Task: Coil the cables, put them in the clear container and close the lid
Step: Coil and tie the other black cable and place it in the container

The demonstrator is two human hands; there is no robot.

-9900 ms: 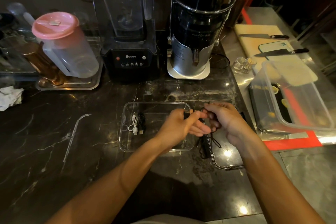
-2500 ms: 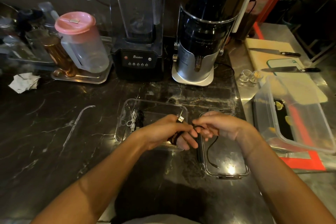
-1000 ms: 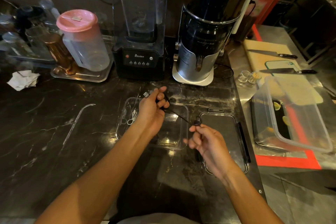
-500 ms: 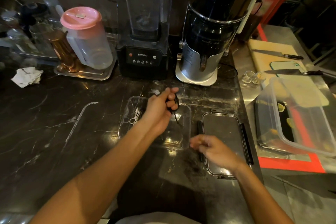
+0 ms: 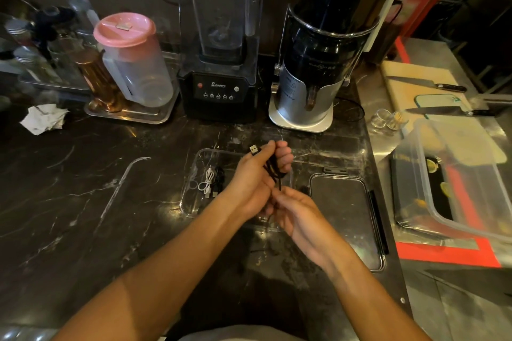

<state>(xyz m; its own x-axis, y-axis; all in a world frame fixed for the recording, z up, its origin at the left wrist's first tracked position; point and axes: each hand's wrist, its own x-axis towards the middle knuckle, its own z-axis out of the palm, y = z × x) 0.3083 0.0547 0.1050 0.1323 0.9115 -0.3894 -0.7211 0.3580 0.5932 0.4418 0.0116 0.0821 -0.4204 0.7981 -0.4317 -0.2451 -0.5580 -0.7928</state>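
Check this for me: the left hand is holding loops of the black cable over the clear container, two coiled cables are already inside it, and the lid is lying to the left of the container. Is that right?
Not quite. In the head view the lid lies to the right of the clear container, not the left. The rest holds: the left hand grips loops of the black cable over the container, and two coiled cables, a white cable and another black cable, already lie inside.

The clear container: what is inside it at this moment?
In the clear container lie a coiled white cable and a coiled black cable at its left end. The left hand and right hand, holding another black cable, cover its right part.
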